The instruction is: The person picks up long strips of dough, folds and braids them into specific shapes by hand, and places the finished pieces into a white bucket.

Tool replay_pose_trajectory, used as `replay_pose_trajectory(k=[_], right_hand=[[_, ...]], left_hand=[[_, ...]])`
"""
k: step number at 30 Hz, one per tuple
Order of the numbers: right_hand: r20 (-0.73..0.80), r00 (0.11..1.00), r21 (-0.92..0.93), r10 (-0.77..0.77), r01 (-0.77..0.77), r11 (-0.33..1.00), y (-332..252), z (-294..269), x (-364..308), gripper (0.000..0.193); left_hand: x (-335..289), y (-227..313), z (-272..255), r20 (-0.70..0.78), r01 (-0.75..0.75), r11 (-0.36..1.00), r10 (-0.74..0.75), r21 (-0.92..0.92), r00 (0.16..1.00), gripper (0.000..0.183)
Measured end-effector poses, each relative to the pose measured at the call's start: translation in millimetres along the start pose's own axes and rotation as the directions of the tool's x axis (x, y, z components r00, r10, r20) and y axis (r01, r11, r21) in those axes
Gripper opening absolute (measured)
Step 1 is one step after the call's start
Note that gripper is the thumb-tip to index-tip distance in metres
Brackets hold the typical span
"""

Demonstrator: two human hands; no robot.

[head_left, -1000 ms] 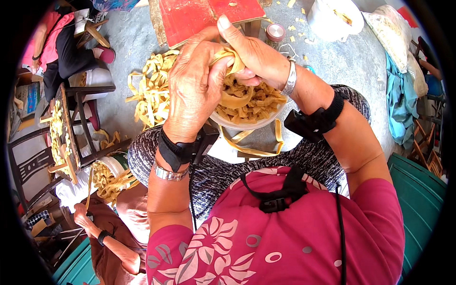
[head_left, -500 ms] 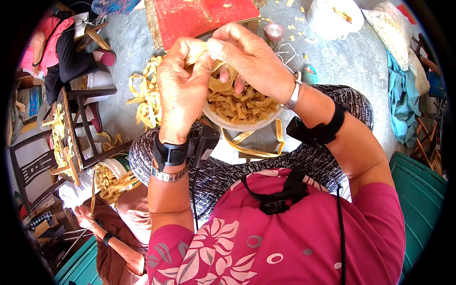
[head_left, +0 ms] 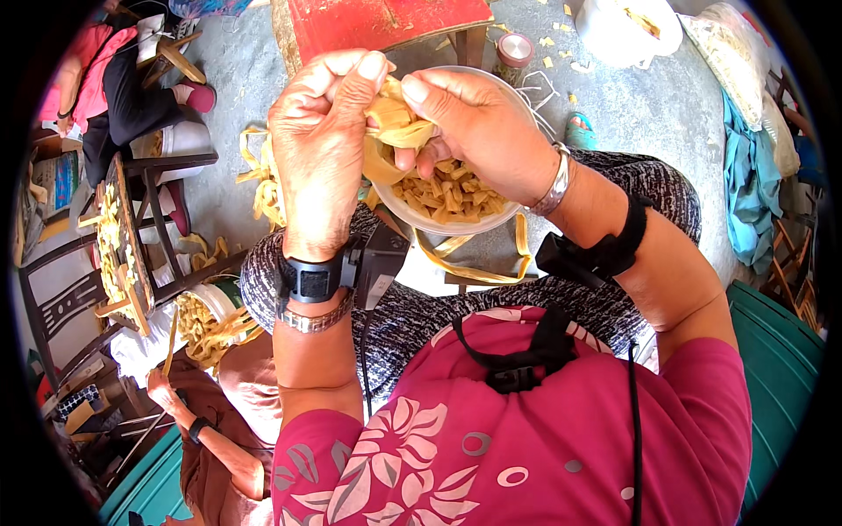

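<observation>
A flat, soft yellow strip (head_left: 396, 124), folded over on itself in a loose bundle, is held up between my two hands. My left hand (head_left: 317, 145) pinches its upper left part between thumb and fingers. From the other side my right hand (head_left: 491, 136) grips it, thumb on top and fingertips curled beneath. Under the hands is a round white tub (head_left: 462, 230) full of short yellow pieces (head_left: 452, 195); the hands hide its left side. A long yellow strip (head_left: 474, 278) hangs in a loop at the tub's near side, above my lap.
Beyond the hands stands a low red-topped table (head_left: 386, 22), with a lidded jar (head_left: 515, 50) beside it. Loose strips (head_left: 263, 175) lie left. A white bucket (head_left: 623, 31) is far right. At lower left a co-worker's hand (head_left: 162, 390) is near a bucket of strips (head_left: 206, 329).
My hands have moved slightly apart, the left one leftward and the right one down. The strip between them is now bunched up and more exposed, and more of the tub's far rim shows.
</observation>
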State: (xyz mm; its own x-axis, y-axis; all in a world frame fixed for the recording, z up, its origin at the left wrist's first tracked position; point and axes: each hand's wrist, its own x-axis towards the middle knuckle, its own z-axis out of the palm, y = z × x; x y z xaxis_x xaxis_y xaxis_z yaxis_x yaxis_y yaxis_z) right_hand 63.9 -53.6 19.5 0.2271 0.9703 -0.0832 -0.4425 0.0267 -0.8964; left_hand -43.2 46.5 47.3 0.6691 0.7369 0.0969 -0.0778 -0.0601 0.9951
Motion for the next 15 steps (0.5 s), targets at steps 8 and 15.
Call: replay_pose_trajectory(k=[8, 15], right_hand=[[0.043, 0.998, 0.220, 0.040, -0.048, 0.974, 1, -8, 0, 0.036], [-0.003, 1.000, 0.306, 0.020, -0.018, 0.952, 1, -14, 0, 0.033]], left_hand=[[-6, 3, 3, 0.178, -0.056, 0.994, 0.038, 0.096, 0.983, 0.025], [-4, 2, -2, 0.351, -0.138, 0.948, 0.029, 0.288, 0.936, 0.045]])
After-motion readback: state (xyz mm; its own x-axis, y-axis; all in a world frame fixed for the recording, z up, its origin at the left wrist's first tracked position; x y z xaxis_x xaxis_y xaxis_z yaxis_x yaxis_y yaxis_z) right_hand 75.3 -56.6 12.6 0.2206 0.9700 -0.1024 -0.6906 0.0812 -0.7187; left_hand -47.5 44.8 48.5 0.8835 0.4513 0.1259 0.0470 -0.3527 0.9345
